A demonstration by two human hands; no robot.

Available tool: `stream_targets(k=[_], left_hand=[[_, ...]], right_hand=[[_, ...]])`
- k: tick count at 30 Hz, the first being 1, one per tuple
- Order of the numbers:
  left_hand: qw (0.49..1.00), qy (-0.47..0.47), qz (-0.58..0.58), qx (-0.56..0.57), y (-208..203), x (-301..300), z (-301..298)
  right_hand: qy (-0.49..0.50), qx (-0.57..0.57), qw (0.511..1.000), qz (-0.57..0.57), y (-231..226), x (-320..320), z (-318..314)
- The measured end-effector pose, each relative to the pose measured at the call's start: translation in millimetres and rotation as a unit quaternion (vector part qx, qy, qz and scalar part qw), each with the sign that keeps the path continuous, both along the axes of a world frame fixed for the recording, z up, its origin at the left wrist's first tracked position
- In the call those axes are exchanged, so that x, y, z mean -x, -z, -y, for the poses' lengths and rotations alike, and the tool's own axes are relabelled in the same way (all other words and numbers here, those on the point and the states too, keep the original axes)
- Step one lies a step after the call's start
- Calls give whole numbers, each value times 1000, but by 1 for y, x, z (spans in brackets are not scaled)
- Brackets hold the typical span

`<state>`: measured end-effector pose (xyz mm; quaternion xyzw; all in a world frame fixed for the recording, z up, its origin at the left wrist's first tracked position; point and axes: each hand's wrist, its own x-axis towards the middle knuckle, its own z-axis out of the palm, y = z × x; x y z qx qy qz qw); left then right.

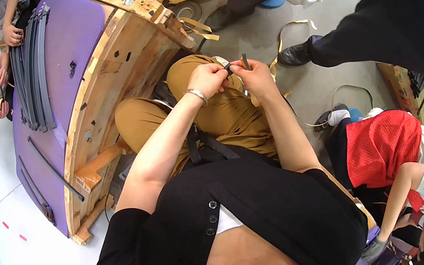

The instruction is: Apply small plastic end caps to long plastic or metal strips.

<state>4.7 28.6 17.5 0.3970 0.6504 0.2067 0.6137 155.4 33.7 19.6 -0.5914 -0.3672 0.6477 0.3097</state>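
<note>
Below my black top and tan trousers, both my hands meet over my knee, left hand and right hand pinching a small dark strip between fingertips, raised close for fine fingerwork.

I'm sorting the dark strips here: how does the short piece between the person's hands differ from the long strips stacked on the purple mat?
The short dark piece is pinched by the left hand and right hand over the lap; the stacked strips lie flat on the purple mat. The held piece is a stub standing upright; the stacked ones are long, curved and bundled side by side. Both look dark grey.
</note>
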Motion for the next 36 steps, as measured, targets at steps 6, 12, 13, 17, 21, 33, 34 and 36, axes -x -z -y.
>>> stream_targets(k=[6,12,13,17,21,33,34,36], left_hand=[[1000,-7,-13,-17,2,-2,0],[999,-18,-25,-7,-2,-4,-2],[1000,-10,-28,-2,-1,-4,-2],[999,-13,-51,1,0,-4,-2],[999,1,-44,1,-4,-4,-2],[986,-89,-4,-142,12,3,9],[978,-96,-25,-185,6,0,11],[967,-101,-45,-228,-11,-6,14]], right_hand=[[-14,-7,998,53,11,3,-1],[-2,-17,998,54,9,2,-1],[0,3,1000,25,5,0,0],[-11,29,999,-31,-8,-7,7],[-6,6,1000,-30,-7,-18,9],[-52,-122,958,255,-30,-10,20],[-51,-120,958,256,-29,-10,21],[-60,-190,929,310,-28,-10,22]])
